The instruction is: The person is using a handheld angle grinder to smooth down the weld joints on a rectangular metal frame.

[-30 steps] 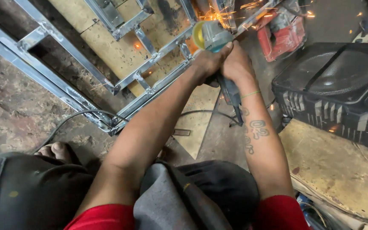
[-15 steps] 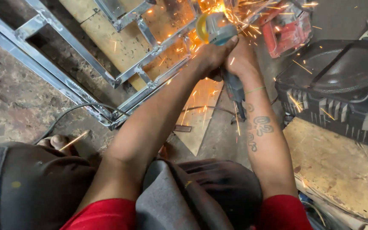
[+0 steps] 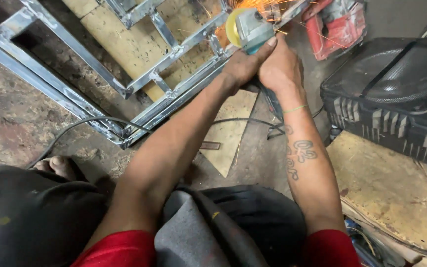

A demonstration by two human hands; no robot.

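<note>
My left hand (image 3: 243, 66) and right hand (image 3: 282, 66) are both wrapped tight around the teal, yellow-disc angle grinder (image 3: 250, 29). Its disc meets the welded grey steel frame (image 3: 174, 94), throwing orange sparks (image 3: 258, 5).

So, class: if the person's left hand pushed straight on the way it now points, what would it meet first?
The left hand points up the picture along the angle grinder. Past the tool it would probably meet the metal frame, where sparks fly, though depth is unclear.

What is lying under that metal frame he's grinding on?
Under the metal frame lie tan boards on the rough floor, showing through its openings. Both hands and the grinder cover the spot being ground, so what lies beneath there is hidden.
</note>
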